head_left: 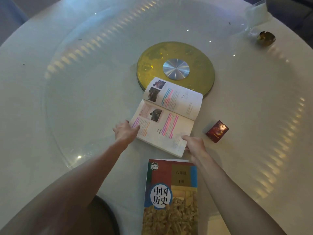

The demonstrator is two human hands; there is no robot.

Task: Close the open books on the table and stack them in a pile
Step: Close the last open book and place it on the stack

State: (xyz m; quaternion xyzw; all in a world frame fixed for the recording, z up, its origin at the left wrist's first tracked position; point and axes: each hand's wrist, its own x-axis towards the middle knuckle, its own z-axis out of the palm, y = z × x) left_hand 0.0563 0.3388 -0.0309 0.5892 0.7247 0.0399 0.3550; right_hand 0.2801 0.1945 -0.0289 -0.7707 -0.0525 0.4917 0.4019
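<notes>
An open book [167, 114] with highlighted text and photos lies on the round white table [67, 99], its far page overlapping a gold disc. My left hand [125, 131] rests on the near page's left corner, fingers spread. My right hand [194, 143] grips the near page's right edge, thumb on top and fingers under the edge. A closed book [171, 197] with a red, blue and tan cover lies flat near the table's front edge, just below the open one.
A gold disc with a silver hub [176, 69] sits at the table's centre under a glass turntable. A small dark red box [217, 131] lies right of the open book. An amber ashtray [265, 38] and clear plastic wrap [255, 16] sit far right.
</notes>
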